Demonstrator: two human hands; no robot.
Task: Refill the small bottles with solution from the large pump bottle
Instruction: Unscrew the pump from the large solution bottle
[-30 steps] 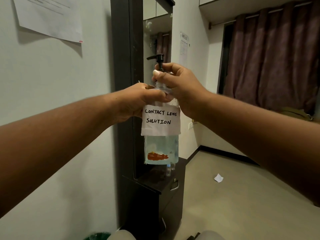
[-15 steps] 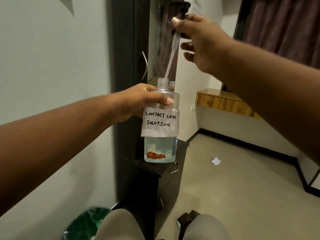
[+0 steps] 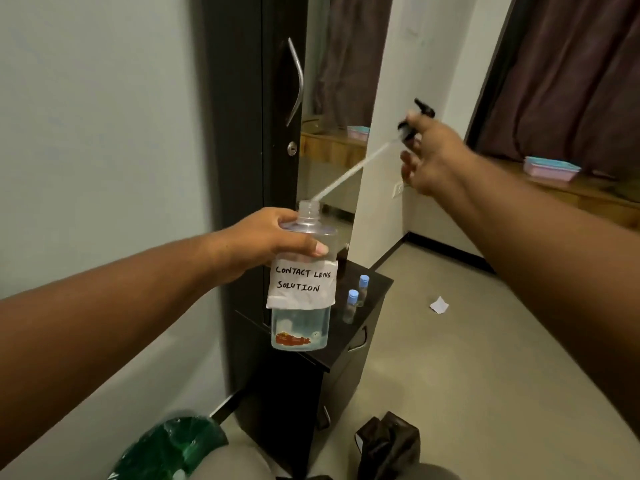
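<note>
My left hand [image 3: 277,237] grips the large bottle [image 3: 301,289] by its shoulder, holding it upright in the air over the dark cabinet top [image 3: 377,289]. Its neck is open, and a paper label reads "CONTACT LENS SOLUTION"; clear liquid fills the lower part. My right hand [image 3: 429,157] pinches the black pump head [image 3: 414,121], blurred, off to the upper right. Its white dip tube [image 3: 353,171] slants down with its tip just at the bottle's mouth. Two small blue-capped bottles [image 3: 356,299] stand on the cabinet top behind.
</note>
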